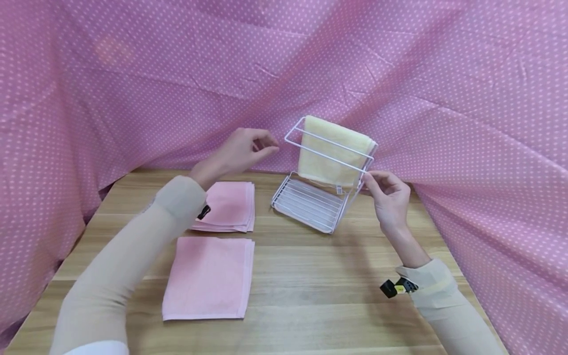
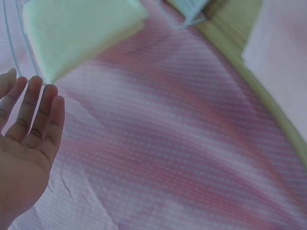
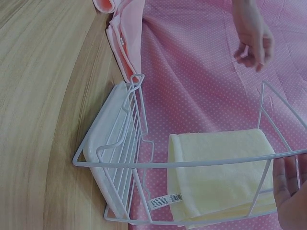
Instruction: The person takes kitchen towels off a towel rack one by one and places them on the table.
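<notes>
Yellow towel: hangs folded over the rear top bar of our white wire rack [image 3: 192,164].
Right hand [image 1: 392,199]: thumb and fingers pinch the rack's upper side wire.
Left hand [image 1: 244,150]: fingers loosely bent, holding nothing, near the rack's far end.
Tipping: our one-sided pull could topple the rack or slip the towel.
Table [image 1: 301,296]: folded pink towels [image 1: 208,281] at left; dotted curtain [image 1: 199,59] crowds us behind.

Head view bright, evenly lit; soft shadow on tabletop [image 1: 306,301] between four and five o'clock. Left wrist view dimmer, blurred; yellow cloth [image 2: 81,33] soft-edged at eleven.
</notes>
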`<action>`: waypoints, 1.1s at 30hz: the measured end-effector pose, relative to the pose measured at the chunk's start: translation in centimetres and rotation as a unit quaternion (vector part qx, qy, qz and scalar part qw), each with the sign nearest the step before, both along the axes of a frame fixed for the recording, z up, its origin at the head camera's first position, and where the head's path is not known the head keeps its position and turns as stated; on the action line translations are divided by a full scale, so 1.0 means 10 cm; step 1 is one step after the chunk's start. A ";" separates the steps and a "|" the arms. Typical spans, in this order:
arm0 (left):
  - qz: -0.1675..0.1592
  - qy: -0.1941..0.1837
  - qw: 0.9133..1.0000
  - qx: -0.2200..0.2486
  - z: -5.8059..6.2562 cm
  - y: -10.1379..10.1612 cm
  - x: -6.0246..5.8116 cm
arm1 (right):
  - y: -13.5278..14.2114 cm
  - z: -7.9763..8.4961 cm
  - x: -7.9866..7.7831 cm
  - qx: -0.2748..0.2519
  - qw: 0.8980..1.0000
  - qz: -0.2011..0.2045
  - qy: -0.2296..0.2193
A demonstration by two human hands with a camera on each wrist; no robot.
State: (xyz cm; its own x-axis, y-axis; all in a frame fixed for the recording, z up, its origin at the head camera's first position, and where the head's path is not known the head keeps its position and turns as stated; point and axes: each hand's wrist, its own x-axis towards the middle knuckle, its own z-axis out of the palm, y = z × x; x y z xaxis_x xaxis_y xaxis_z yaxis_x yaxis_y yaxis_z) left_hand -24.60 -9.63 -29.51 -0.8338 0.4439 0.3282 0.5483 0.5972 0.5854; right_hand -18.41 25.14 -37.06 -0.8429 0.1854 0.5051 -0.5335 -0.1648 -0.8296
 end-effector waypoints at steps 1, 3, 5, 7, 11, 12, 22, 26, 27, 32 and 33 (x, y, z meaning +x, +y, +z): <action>-0.003 0.001 1.000 0.003 0.03 0.05 -0.02 | 0.00 0.00 0.00 0.000 1.000 0.000 0.000; -0.007 0.002 1.000 0.013 0.08 0.14 -0.06 | 0.00 0.00 0.00 0.000 1.000 0.001 0.001; -0.013 0.004 1.000 0.020 0.14 0.23 -0.09 | 0.00 -0.01 -0.01 0.001 1.000 0.003 0.002; -0.018 0.014 1.000 0.013 0.19 0.32 -0.12 | 0.01 -0.01 -0.01 0.001 1.000 0.002 0.005; -0.019 0.039 0.999 -0.017 0.27 0.46 -0.16 | 0.01 -0.01 -0.01 0.000 1.000 0.000 0.008; -0.018 0.045 0.999 -0.024 0.29 0.48 -0.17 | 0.01 -0.01 -0.01 0.002 1.000 -0.001 0.008; -0.034 0.054 0.997 -0.053 0.37 0.71 -0.31 | 0.00 -0.01 0.00 0.004 1.000 -0.005 0.002; -0.038 0.047 0.996 -0.071 0.40 0.82 -0.37 | 0.00 -0.01 0.00 0.006 1.000 0.000 -0.001; -0.038 0.044 0.995 -0.077 0.41 0.84 -0.39 | 0.00 -0.01 0.00 0.005 1.000 0.001 -0.001; -0.039 0.025 0.992 -0.113 0.47 0.98 -0.47 | -0.01 0.00 0.00 0.003 1.000 -0.001 -0.003; -0.039 0.025 0.991 -0.123 0.47 1.01 -0.49 | -0.02 0.00 0.00 0.003 1.000 -0.002 -0.003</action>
